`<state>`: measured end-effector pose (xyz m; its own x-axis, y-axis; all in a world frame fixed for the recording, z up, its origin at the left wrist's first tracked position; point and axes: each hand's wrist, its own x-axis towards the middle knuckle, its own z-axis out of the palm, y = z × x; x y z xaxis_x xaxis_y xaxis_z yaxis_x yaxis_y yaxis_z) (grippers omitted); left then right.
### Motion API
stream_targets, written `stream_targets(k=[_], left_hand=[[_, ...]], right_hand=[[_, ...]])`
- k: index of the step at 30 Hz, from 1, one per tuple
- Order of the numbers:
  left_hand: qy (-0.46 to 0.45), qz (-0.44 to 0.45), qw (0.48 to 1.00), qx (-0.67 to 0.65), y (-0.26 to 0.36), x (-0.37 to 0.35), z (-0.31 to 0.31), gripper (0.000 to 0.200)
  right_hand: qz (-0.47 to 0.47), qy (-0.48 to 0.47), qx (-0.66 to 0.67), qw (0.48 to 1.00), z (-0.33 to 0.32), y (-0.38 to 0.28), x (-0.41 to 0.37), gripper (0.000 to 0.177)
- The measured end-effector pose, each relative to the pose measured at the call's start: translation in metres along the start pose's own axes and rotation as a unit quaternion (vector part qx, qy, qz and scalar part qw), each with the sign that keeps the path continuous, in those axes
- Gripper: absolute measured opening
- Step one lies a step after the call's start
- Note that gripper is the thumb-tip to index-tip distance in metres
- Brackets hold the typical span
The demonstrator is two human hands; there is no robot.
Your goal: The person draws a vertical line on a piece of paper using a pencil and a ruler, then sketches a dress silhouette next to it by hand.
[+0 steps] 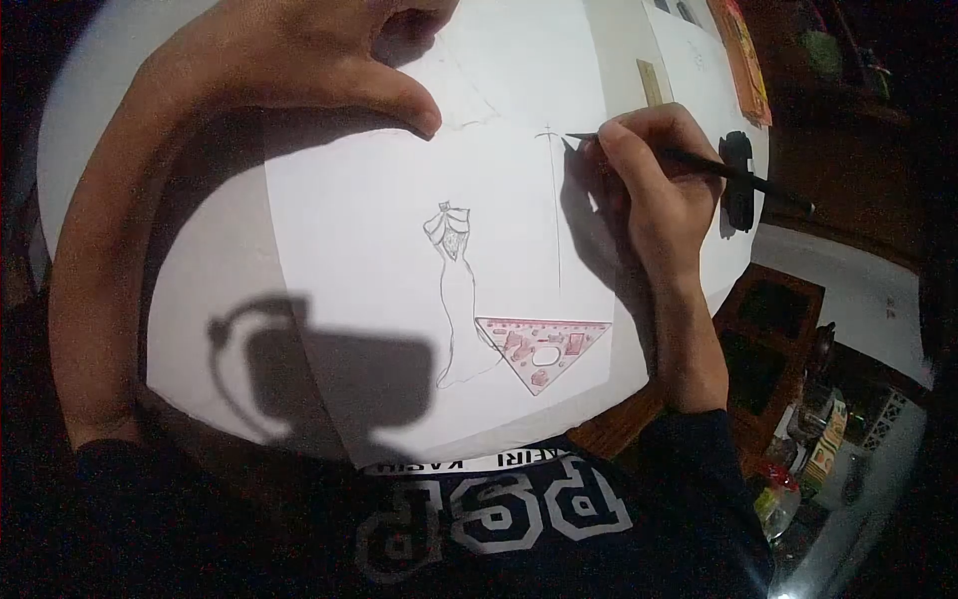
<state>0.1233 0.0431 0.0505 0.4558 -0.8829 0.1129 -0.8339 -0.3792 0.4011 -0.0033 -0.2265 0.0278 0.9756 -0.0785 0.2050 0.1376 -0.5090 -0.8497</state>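
My right hand [664,170] is closed round a black pencil [689,158]. Its tip is at the top of a thin vertical line with a short curved stroke across it, drawn on the white paper [349,240]. My left hand [369,80] rests at the upper left of the paper, thumb stretched out; its other fingers are partly cut off by the frame's top edge. A pencil drawing of a long dress [456,290] is in the middle of the sheet. Below and right of it lies a pink triangular ruler [539,379], touching the dress's lower lines.
A black case [737,180] lies right of my right hand. An orange packet [746,60] is at the upper right edge of the white surface. Several small items, some in plastic, stand at the lower right. A dark shadow falls on the paper's lower left.
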Motion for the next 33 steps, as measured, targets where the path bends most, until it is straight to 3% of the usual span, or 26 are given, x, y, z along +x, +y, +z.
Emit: stream_targets(k=[4, 8, 15, 17, 23, 27, 30, 33], left_hand=[[0.000, -0.016, 1.000, 0.005, 0.005, -0.002, -0.002, 0.053], [-0.021, -0.045, 0.999, 0.006, 0.022, -0.003, -0.012, 0.052], [-0.016, -0.023, 0.999, 0.019, 0.014, 0.002, -0.009, 0.052], [-0.045, -0.096, 0.994, -0.003, 0.012, 0.007, -0.006, 0.053], [-0.014, -0.013, 1.000, 0.021, 0.015, 0.001, -0.007, 0.053], [-0.017, -0.045, 0.999, 0.013, 0.010, -0.001, 0.001, 0.053], [-0.005, -0.010, 1.000, 0.017, 0.015, -0.001, -0.002, 0.054], [-0.004, -0.048, 0.999, 0.006, 0.014, -0.001, 0.002, 0.054]], right_hand=[[0.024, -0.001, 0.013, 1.000, 0.001, 0.000, -0.002, 0.010], [-0.017, -0.009, 0.020, 1.000, 0.001, 0.001, -0.002, 0.011], [-0.001, -0.024, 0.018, 1.000, 0.002, -0.004, 0.000, 0.012], [-0.021, -0.024, 0.004, 0.999, 0.002, 0.000, 0.000, 0.012], [-0.019, -0.022, -0.017, 0.999, 0.000, 0.000, 0.000, 0.012], [-0.007, -0.017, 0.010, 1.000, 0.000, 0.004, -0.002, 0.011], [-0.036, -0.015, -0.013, 0.999, 0.003, 0.004, -0.001, 0.011], [-0.033, -0.024, 0.001, 0.999, 0.002, 0.004, -0.002, 0.012]])
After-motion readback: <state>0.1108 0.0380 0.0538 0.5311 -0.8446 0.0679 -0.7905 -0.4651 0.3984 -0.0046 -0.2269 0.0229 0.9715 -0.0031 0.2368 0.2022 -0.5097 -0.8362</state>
